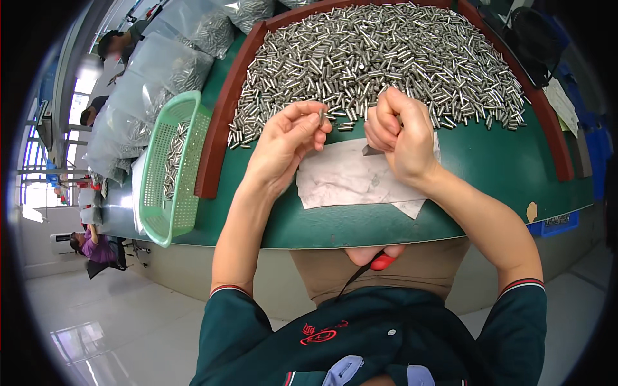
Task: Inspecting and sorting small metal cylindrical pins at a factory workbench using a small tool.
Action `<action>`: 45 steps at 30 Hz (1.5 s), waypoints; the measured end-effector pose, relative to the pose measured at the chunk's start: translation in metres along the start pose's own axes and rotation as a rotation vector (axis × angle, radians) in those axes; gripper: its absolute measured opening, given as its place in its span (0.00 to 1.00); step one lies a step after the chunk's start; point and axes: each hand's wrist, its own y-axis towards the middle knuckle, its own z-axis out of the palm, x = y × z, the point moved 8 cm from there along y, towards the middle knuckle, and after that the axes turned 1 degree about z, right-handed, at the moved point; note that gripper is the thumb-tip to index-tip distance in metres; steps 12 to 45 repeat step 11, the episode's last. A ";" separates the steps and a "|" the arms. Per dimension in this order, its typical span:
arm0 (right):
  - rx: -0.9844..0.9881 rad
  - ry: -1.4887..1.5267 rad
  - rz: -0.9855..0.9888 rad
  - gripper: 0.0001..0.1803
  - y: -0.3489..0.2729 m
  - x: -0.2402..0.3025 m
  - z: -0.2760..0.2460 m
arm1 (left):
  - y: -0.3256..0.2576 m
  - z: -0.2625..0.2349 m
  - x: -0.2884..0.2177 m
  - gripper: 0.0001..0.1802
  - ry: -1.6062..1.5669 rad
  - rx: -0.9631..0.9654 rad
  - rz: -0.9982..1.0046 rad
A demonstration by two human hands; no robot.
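My left hand [283, 138] is raised over the near edge of a big heap of small metal pins [360, 55]. Its thumb and fingers pinch one short metal pin [321, 116]. To its right, my right hand [405, 132] is curled closed above a stained white cloth [351, 177]. A small grey, flat-edged piece [370, 150] shows below the curled fingers; most of it is hidden, so its kind cannot be made out. The two hands are apart. Several loose pins lie on the green tabletop [270, 219] between them.
Dark red wooden rails [219, 128] border the heap. A light green plastic basket [199, 138] with pins stands at left, beside clear bags [164, 71] of metal parts. Papers [561, 103] lie at far right, above a blue bin [555, 224]. Other people sit at far left.
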 end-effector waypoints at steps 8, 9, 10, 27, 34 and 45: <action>-0.001 0.003 0.008 0.23 0.002 0.000 0.000 | 0.007 -0.001 0.018 0.16 -0.227 0.044 -0.173; -0.005 -0.006 0.011 0.23 0.002 -0.001 -0.001 | 0.009 -0.008 0.021 0.17 -0.258 0.052 -0.167; -0.005 0.003 0.013 0.23 0.003 -0.001 0.000 | 0.012 -0.011 0.023 0.16 -0.272 0.182 -0.132; -0.008 0.011 0.016 0.23 0.003 -0.002 0.000 | 0.014 -0.015 0.020 0.16 -0.286 0.314 -0.099; -0.008 0.011 0.016 0.23 0.003 -0.002 0.000 | 0.014 -0.015 0.020 0.16 -0.286 0.314 -0.099; -0.008 0.011 0.016 0.23 0.003 -0.002 0.000 | 0.014 -0.015 0.020 0.16 -0.286 0.314 -0.099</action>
